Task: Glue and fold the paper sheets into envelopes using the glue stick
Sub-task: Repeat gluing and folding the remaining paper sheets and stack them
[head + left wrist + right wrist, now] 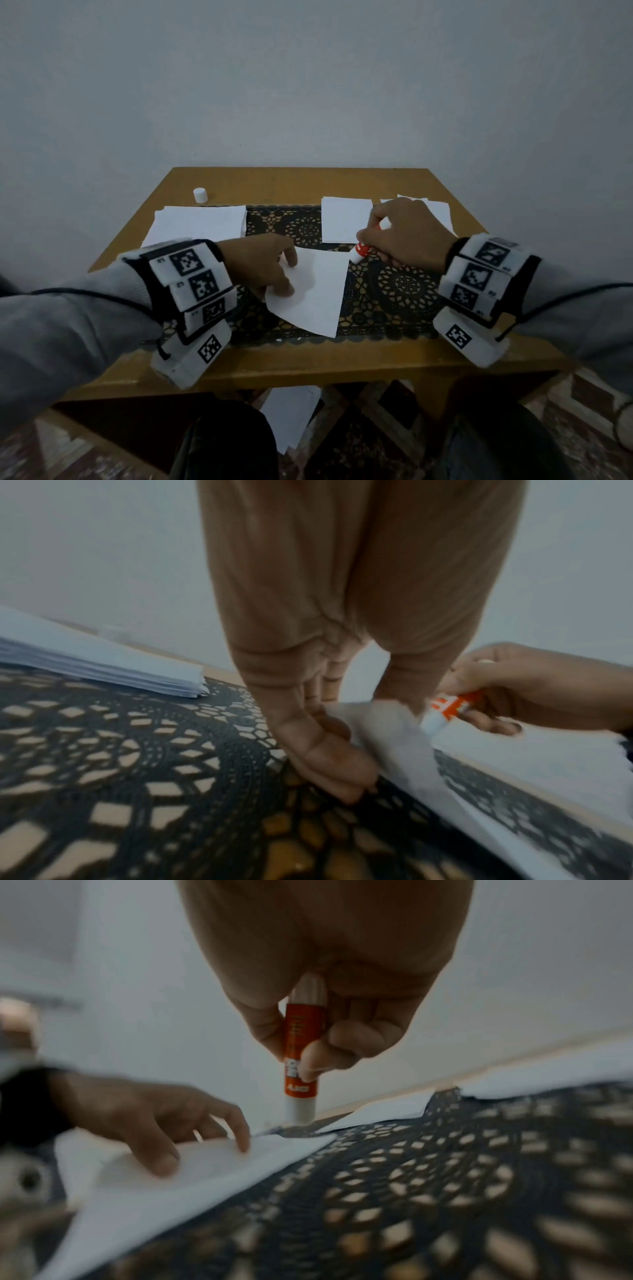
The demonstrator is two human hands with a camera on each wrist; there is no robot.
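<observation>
A white paper sheet [318, 294] lies skewed on the black lace mat [400, 287] at the table's middle. My left hand [289, 277] rests on the sheet's left part, fingertips [244, 1144] pressing it down with a folded flap [205, 1156] under them. My right hand [371, 244] grips an uncapped red and white glue stick [362, 253] held tip-down. Its tip sits at the sheet's far right corner. The wrist views show the same glue stick [301, 1074] [448, 707] pinched between thumb and fingers, beside the left hand [346, 750].
A stack of blank sheets [202, 222] lies at the back left, the white glue cap [200, 195] behind it. Folded white pieces [346, 219] lie at the back right. The wooden table [308, 363] stands against a wall. More paper [291, 418] lies below the front edge.
</observation>
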